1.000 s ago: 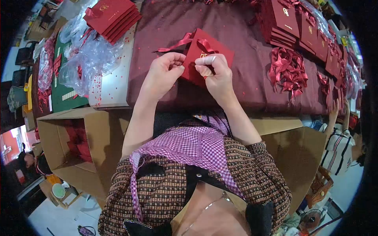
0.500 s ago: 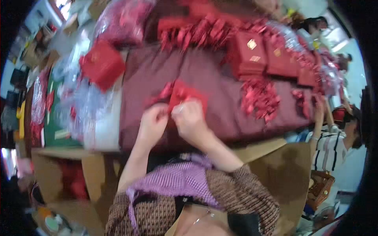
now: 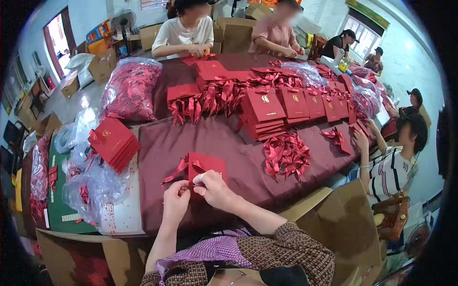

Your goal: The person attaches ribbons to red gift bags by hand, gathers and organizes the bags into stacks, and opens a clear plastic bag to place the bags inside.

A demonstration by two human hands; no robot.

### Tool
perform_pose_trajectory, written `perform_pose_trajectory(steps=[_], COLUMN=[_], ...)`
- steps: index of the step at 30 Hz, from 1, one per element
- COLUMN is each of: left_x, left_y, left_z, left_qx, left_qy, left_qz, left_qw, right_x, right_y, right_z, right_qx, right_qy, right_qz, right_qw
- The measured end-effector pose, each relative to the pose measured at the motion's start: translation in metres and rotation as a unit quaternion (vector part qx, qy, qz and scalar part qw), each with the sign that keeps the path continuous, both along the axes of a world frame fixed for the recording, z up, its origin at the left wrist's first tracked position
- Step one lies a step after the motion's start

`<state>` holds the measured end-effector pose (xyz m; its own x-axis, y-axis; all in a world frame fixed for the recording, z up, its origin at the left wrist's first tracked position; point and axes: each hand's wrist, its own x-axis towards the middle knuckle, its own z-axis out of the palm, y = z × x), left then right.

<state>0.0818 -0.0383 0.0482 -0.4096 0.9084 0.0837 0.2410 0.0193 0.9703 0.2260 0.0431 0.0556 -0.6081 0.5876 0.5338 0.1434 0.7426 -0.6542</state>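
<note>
A red paper bag (image 3: 212, 164) with a red ribbon (image 3: 175, 172) lies on the dark red cloth (image 3: 162, 143) in front of me. My left hand (image 3: 176, 198) is at the bag's lower left corner, thumb and fingers pinched together. Over the bag's lower part is my right hand (image 3: 212, 190), its fingers also pinched. What either pinch holds is too small to make out. Further right lies a heap of loose red ribbons (image 3: 286, 155), and behind it a stack of red bags (image 3: 264, 112) with gold lettering.
Another stack of red bags (image 3: 113, 143) sits at the left by clear plastic wrap (image 3: 90, 190). Behind it is a large bag of ribbons (image 3: 132, 90). Open cardboard boxes (image 3: 350, 226) stand near me. Several people work around the table, one in a striped shirt (image 3: 391, 174) at the right.
The view has tilted up, bringing the far table and people into sight. Both hands remain pinched at the bag, now lower in view.
</note>
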Motion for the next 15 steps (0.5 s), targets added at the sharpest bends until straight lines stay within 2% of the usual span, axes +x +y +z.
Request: perform_pose_trajectory(steps=[1, 5, 9, 12, 15], left_x=[-0.001, 0.0, 0.0, -0.009, -0.015], left_y=[-0.001, -0.001, -0.005, -0.007, -0.006], left_z=[-0.003, -0.005, 0.007, 0.011, 0.013], left_qx=[-0.017, 0.006, -0.014, 0.025, 0.071], left_qy=[-0.02, -0.018, -0.015, 0.035, 0.058], left_qz=[0.013, 0.01, -0.03, -0.088, -0.095], left_qw=[1.0, 1.0, 0.999, 0.995, 0.991], right_x=[0.002, 0.004, 0.0, 0.001, 0.0], right_y=[0.002, 0.003, -0.002, -0.004, -0.003], right_z=[0.002, 0.003, -0.001, 0.0, 0.0], right_qx=[-0.014, 0.074, 0.105, 0.12, 0.108], right_qy=[-0.013, -0.044, -0.031, -0.019, 0.029], right_qz=[0.017, -0.013, -0.028, -0.041, -0.018], right_qw=[1.0, 0.996, 0.994, 0.992, 0.994])
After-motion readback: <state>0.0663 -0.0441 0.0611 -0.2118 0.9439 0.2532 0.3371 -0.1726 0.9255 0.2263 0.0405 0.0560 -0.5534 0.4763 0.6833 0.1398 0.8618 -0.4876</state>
